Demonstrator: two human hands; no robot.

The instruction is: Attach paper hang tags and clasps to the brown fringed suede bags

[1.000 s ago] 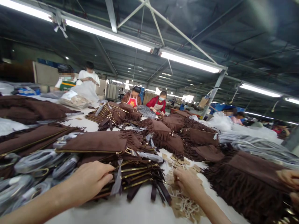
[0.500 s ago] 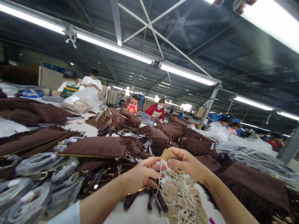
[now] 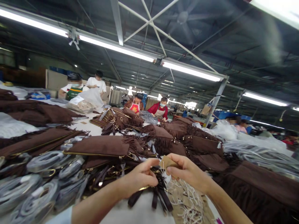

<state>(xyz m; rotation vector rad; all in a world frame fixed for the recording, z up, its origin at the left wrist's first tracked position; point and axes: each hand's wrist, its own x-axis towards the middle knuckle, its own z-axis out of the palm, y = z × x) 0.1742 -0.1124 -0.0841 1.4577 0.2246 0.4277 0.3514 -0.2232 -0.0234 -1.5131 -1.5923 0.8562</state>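
Observation:
My right hand [image 3: 189, 171] pinches a brown card tag [image 3: 168, 162] between thumb and fingers. A white string hangs from the tag's punched hole. Just left of it is my left hand [image 3: 140, 177], thumb and forefinger apart with nothing visible between them; its other fingers are hidden. Under my right hand lies a heap of similar card tags with tangled white strings [image 3: 191, 202]. Dark brown straps [image 3: 161, 199] with gold metal parts lie below and beside my left hand. A brown fringed bag with a gold zip [image 3: 100, 145] rests on the pile behind it.
Coiled grey wrapped straps [image 3: 44, 161] crowd the left side of the white table [image 3: 137, 211]. More brown fringed bags [image 3: 263, 183] are piled to the right, near long grey wrapped strips [image 3: 261, 155]. Across the table, several people work by a clear bag [image 3: 81, 104].
My left hand's fingers have drawn together somewhat and moved off the string, which hung beside them before. My right hand still holds the tag. The view has shifted slightly.

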